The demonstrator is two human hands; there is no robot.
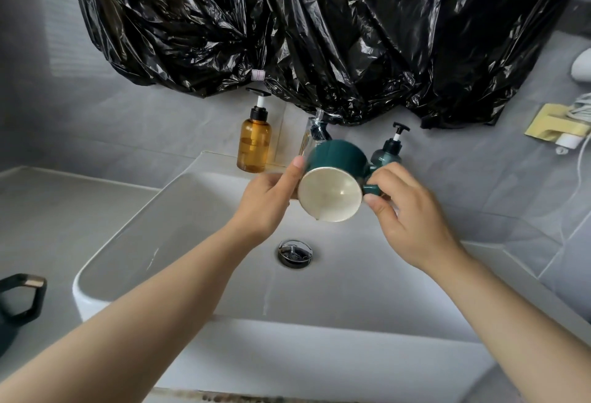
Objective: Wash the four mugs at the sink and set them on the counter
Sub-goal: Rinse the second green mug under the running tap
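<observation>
A dark green mug (332, 159) with a cream inside is held tilted over the white sink (198, 242), its mouth turned toward me. My right hand (406, 214) pinches the mug's handle at its right side. My left hand (271, 201) lies against the mug's left side, the thumb up along the rim; the fingers behind it are hidden. The tap (316, 129) stands just behind the mug, mostly hidden. Another dark mug (19, 303) shows partly at the left edge, on the grey counter (48, 217).
An amber pump bottle (254, 143) and a dark green pump bottle (388, 150) stand behind the sink. The chrome drain (294, 252) lies below the mug. Black plastic sheeting (319, 28) hangs above. Cables and a yellow holder (556, 126) lie at the right.
</observation>
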